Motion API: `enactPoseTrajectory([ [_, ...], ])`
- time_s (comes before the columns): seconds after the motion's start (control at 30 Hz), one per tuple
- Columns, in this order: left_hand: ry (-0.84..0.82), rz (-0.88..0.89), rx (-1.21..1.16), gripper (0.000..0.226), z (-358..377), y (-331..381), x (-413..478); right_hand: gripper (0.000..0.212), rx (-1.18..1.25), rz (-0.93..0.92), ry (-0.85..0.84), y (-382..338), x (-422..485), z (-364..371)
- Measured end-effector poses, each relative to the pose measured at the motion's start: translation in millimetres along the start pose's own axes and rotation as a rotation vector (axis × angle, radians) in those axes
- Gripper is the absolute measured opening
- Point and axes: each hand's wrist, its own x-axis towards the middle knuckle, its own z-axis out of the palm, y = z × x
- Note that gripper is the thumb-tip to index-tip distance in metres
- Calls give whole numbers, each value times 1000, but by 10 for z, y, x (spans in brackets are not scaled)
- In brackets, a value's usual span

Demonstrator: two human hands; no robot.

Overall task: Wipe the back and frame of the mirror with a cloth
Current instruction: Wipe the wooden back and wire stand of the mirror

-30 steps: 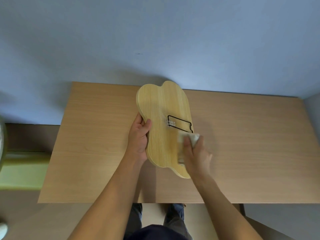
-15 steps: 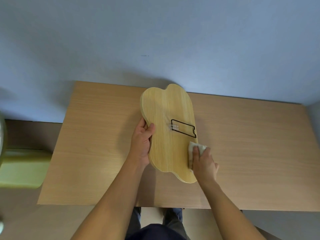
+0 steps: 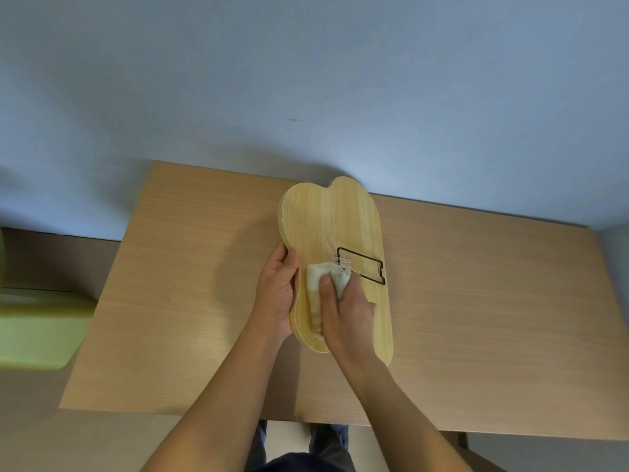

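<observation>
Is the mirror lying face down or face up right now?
Face down: the mirror shows its wooden back and black wire stand, with no glass visible.

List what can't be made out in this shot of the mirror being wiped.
- Glass side of the mirror: head view, faces the table, only the wooden back shows.
- Back under the cloth and right hand: covered, so its cleanliness is unknown.
- Left hand fingers: curled behind the mirror's edge.
- Green object: blurred, cut off by the left edge.
</observation>
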Motion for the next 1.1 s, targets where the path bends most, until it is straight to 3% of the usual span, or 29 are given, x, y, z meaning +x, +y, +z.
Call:
enactPoseTrajectory([
  [0.23,-2,14,37,36,-34,-42,10,33,32,-61,32,460,133,-139],
  [0.33,0,4,35,36,-41,-55,6,11,43,-183,17,595,177,-154],
  [0.4,-7,7,30,37,-42,-47,7,10,47,-215,5,733,198,-189],
  [0.53,-18,12,20,36,-60,-13,10,21,15,-41,2,1067,250,-307],
  [0.63,-30,-5,-2,36,-63,-9,-1,42,-49,151,27,1323,312,-415],
  [0.77,-30,-8,-16,36,-60,-12,7,36,-216,399,80,1457,431,-611],
  [0.83,-23,-10,-10,36,-64,-19,11,35,-203,352,110,1247,435,-576],
  [1.0,-7,-5,-19,35,-42,-15,18,20,35,-50,64,471,140,-117],
  [1.1,2,-12,-1,35,-33,-5,22,26,15,-10,86,516,121,-32],
])
